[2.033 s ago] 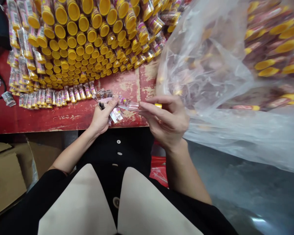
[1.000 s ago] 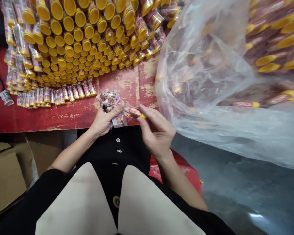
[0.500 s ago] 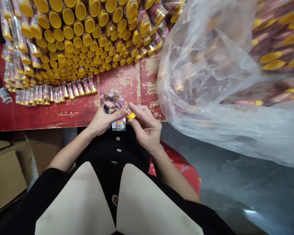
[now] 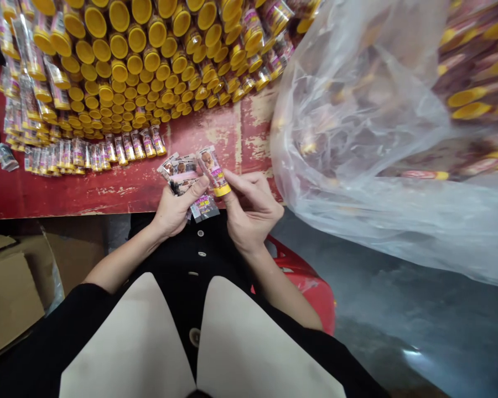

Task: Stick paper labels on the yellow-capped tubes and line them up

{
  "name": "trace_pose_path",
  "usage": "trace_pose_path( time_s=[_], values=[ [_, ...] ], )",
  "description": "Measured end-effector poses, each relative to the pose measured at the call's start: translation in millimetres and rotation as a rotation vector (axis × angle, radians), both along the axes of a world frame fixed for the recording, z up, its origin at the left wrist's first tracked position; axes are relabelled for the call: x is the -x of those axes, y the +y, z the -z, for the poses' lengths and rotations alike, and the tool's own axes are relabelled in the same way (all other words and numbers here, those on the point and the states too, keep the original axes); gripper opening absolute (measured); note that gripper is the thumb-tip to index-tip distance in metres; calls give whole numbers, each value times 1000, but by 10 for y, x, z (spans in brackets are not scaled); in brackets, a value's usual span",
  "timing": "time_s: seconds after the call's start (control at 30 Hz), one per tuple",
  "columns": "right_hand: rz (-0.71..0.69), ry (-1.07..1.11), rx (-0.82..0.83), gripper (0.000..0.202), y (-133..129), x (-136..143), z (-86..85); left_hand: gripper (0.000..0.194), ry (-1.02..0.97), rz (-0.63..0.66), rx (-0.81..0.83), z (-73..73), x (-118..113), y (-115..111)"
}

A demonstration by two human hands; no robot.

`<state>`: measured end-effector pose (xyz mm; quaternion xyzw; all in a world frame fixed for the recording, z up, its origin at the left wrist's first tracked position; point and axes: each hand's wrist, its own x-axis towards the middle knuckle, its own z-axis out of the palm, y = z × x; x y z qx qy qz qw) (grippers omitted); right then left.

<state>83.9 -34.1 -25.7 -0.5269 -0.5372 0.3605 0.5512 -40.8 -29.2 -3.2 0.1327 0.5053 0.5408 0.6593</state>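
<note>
In the head view, my left hand (image 4: 173,213) is closed on a fanned bunch of flat printed plastic sleeves (image 4: 184,167), its thumb lying across them. My right hand (image 4: 253,214) pinches a small clear tube (image 4: 213,170) near its yellow cap. The tube carries a printed wrap and tilts, cap end toward me. It lies just beside the left thumb; whether the two touch I cannot tell. Both hands are over the front edge of the red worn table (image 4: 120,193). Beyond them stands a big stack of similar yellow-capped tubes (image 4: 128,66).
A large translucent plastic bag (image 4: 357,188) bulges on the right, with more yellow-capped tubes (image 4: 468,105) in it. Cardboard boxes (image 4: 8,293) sit below the table at left. A red stool (image 4: 311,293) is at my right side. A small packet (image 4: 5,158) lies at the table's left.
My right hand has drawn slightly right with the tube, which now sits farther from the left thumb and shows more of its print. The sleeves in my left hand are fanned wider.
</note>
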Motion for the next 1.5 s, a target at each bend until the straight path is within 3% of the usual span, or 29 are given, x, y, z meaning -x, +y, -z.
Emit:
trace_pose_path(
  time_s=[0.4,0.63,0.87,1.07,1.27,1.4,1.5],
  values=[
    [35,38,-109,19,2,180,-3,43,-33,-123,-3,50,69,-57],
    [-204,193,-25,20,151,640,113,44,-55,-308,5,93,476,-84],
    [-383,96,-103,26,188,1140,142,40,-72,-454,-11,140,948,-241],
    [-403,62,-133,31,150,1263,147,36,39,-569,-93,182,1065,-298],
    [-413,39,-126,27,106,1283,93,35,34,-594,-78,204,1092,-303],
    [-445,58,-88,21,216,1398,200,39,67,-614,-117,267,1162,-338],
    [-446,78,-72,19,420,1674,369,43,150,-728,-66,344,1291,-416]
  ],
)
